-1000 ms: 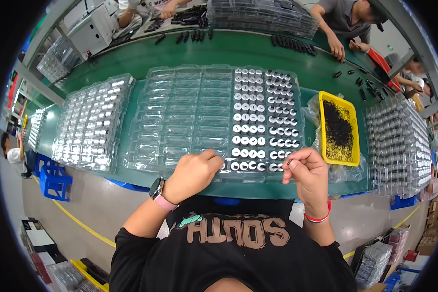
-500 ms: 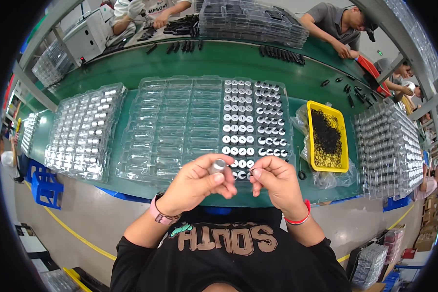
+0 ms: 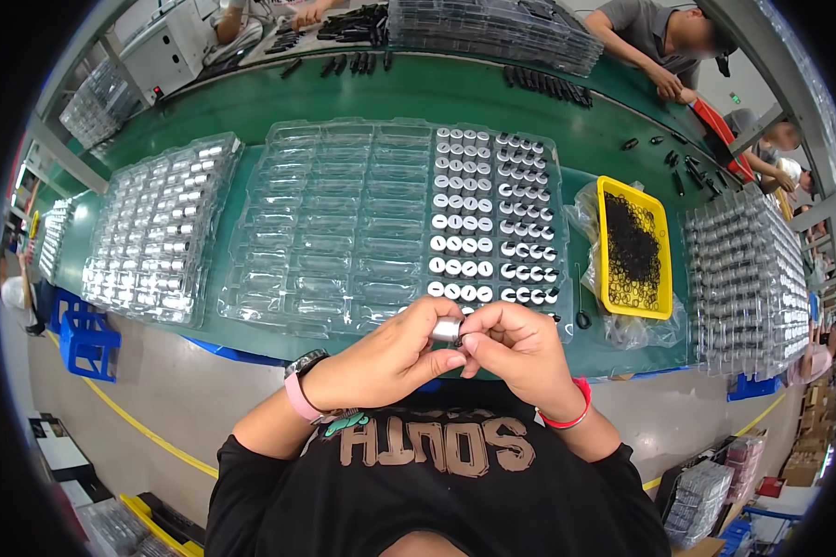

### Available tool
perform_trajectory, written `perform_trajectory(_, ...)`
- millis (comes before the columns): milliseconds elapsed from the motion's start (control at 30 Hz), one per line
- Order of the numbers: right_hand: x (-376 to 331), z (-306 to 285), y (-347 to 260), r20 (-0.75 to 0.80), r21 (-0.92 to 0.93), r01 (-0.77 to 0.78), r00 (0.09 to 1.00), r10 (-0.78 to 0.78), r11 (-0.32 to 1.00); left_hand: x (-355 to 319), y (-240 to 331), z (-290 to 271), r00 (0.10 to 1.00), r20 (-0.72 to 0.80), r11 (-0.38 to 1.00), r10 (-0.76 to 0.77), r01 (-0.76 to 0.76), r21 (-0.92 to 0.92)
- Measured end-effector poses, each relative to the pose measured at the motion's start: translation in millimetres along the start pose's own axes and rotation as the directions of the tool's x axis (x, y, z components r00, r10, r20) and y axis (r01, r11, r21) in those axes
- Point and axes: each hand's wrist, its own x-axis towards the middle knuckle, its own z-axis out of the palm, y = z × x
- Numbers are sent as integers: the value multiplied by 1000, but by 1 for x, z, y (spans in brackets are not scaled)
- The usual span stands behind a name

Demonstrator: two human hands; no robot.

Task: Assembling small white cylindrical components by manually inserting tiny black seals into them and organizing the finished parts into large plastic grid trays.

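Note:
Just in front of my chest, my left hand (image 3: 385, 357) grips a short silver metal cylinder (image 3: 447, 330), tilted on its side, between thumb and fingers. My right hand (image 3: 520, 353) pinches at the cylinder's right end, where a small dark edge of a black rubber ring (image 3: 461, 340) shows; the fingertips hide most of it. Beyond both hands lies a see-through plastic tray (image 3: 311, 218). Its right-hand columns hold rows of white-topped cylinders (image 3: 460, 223) and black-and-white-topped ones (image 3: 527, 227). A yellow bin (image 3: 663, 237) of black rings (image 3: 630, 246) stands right of the tray.
Stacked trays of silver cylinders (image 3: 153, 227) stand at the left, more stacked trays (image 3: 748, 278) at the right. Scissors (image 3: 581, 317) lie beside the bin. Across the green bench (image 3: 362, 97), co-workers handle black parts (image 3: 548, 85). A blue stool (image 3: 88, 339) is at the lower left.
My two hands have come together. The cylinder has tipped from nearly upright onto its side, and my right fingertips now meet its end with the ring.

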Motion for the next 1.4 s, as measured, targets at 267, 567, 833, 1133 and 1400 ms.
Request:
perform_trajectory(267, -1, -5, 3, 63, -458, 283, 956, -287, 843, 2, 1, 0, 997, -15, 985, 69, -66, 162)
perform_trajectory(567, 3, -14, -1, 130, -485, 135, 988, -82, 864, 11, -17, 10, 849, 4, 699, 528, -438, 565)
perform_trajectory(833, 3, -16, 12, -65, 539, -99, 985, 158, 837, -4, -13, 11, 957, -108, 760, -270, 143, -634)
perform_trajectory(1133, -11, -47, 18, -276, 416, 95, 961, 26, 904, -32, -55, -14, 878, -462, 849, 124, 147, 507)
perform_trajectory(1400, -8, -34, 16, -300, 316, 118, 954, -19, 941, -31, -56, -16, 961, -239, 675, 139, 85, 733)
